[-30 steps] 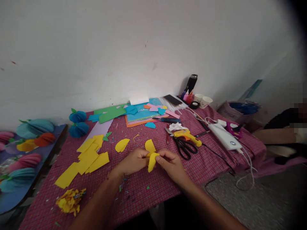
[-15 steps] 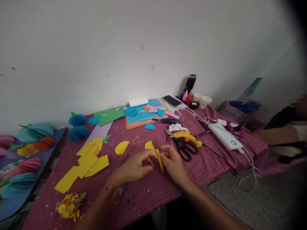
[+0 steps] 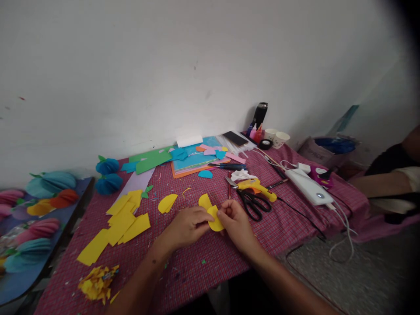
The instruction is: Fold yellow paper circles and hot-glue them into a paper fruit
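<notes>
Between my two hands is a round yellow paper piece (image 3: pixel 215 222), its face turned up toward me. My left hand (image 3: pixel 192 224) pinches its left edge with thumb and fingers. On the opposite edge, my right hand (image 3: pixel 235 220) grips it the same way. Just behind lies another yellow paper piece (image 3: pixel 204 201), partly covered by the held one. A folded yellow half-circle (image 3: pixel 167 203) rests on the cloth to the left. Black-handled scissors (image 3: pixel 253 205) and a yellow glue gun (image 3: pixel 257 187) lie right of my right hand.
Yellow paper strips (image 3: pixel 121 223) are piled at left, with crumpled yellow scraps (image 3: pixel 98 282) nearer me. Coloured sheets (image 3: pixel 183 165) lie at the back. A white power bank (image 3: pixel 308 187) with cables sits right. Paper pumpkins (image 3: pixel 54 183) fill a side table. Another person's arm (image 3: pixel 377 186) shows far right.
The yellow paper was edge-on and folded narrow; now it is opened out into a round face. My left fingers have closed in on its left edge.
</notes>
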A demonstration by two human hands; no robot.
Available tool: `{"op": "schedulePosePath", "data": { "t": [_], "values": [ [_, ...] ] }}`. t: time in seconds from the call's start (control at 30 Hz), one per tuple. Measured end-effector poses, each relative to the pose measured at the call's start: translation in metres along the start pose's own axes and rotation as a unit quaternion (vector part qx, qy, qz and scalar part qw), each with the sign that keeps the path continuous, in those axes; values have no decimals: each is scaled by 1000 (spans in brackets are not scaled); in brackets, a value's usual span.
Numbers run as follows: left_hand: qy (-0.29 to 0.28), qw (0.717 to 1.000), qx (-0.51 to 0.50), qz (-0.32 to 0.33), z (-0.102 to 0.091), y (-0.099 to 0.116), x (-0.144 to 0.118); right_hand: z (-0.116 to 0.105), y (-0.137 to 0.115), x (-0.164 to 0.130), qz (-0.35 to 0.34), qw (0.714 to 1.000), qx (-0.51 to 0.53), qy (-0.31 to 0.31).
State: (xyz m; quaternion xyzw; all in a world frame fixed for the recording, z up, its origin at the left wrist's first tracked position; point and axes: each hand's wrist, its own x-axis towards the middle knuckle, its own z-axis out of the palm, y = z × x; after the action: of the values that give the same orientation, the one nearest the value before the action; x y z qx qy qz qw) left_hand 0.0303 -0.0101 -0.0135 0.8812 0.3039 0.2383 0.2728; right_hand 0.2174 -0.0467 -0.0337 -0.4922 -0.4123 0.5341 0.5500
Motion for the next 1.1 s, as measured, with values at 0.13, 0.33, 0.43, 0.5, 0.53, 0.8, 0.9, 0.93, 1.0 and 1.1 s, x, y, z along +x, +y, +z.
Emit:
{"op": "schedulePosePath", "data": {
  "t": [0.13, 0.33, 0.43, 0.5, 0.53, 0.8, 0.9, 0.93, 1.0, 1.1],
  "values": [
    [5, 996, -82, -37, -4, 8, 0, -1, 0, 1, -12, 1000, -10, 2],
    [43, 945, -262, -193, -2, 14, 7, -2, 2, -3, -67, 996, -51, -4],
    [100, 903, -341, -239, -1, 8, 12, 0, 4, -10, -102, 991, -79, -21],
    [139, 888, -351, -263, -4, 3, 13, -3, 0, -14, -127, 985, -117, -22],
    [168, 883, -346, -269, -6, 0, 13, -7, -4, -14, -148, 978, -146, -21],
    [232, 859, -349, -294, -9, -9, 15, -124, -61, 43, -226, 770, -589, 101],
    [216, 870, -332, -294, -8, -14, 12, -151, -64, 66, -153, 696, -700, 50],
    [207, 874, -326, -296, -8, -16, 11, -154, -62, 71, -123, 688, -715, 31],
    [189, 882, -312, -298, -8, -19, 8, -154, -57, 76, -77, 684, -725, 10],
    [153, 910, -278, -266, -10, -19, 6, -152, -53, 80, -39, 711, -702, 0]
  ]
}}
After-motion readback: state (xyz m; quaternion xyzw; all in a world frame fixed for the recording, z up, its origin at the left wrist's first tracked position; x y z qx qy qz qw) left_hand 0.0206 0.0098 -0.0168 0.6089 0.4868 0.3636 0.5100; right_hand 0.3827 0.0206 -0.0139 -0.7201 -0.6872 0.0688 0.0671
